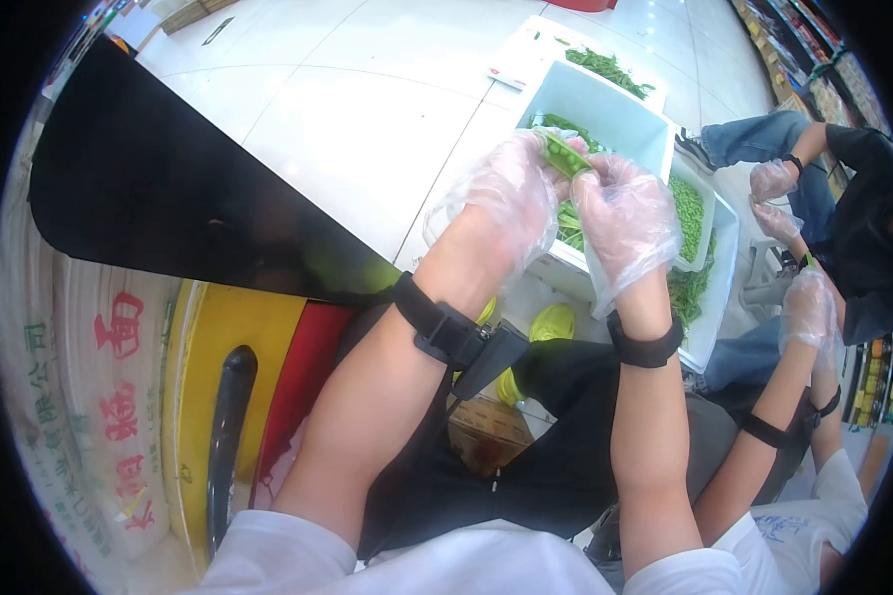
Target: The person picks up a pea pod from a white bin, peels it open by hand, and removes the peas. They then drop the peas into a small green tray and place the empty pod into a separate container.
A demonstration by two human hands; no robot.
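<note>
A green pea pod [566,156] is held between my two hands, above a white foam box [610,99]. Peas show along its length, so it looks split open. My left hand [516,188], in a clear plastic glove, has its fingers closed on the pod's left part. My right hand [628,213], gloved the same way, pinches the pod's right end. Green pods lie in the foam box below my hands, partly hidden by them. Just right of my right hand is a container of shelled green peas [686,213].
Another foam box [729,288] with greens stands at the right. More pods [605,69] lie on a white lid behind. Two people with gloved hands [809,307] sit at the right. A black panel [189,198], a yellow surface [203,397] and printed sacks [109,397] are at the left.
</note>
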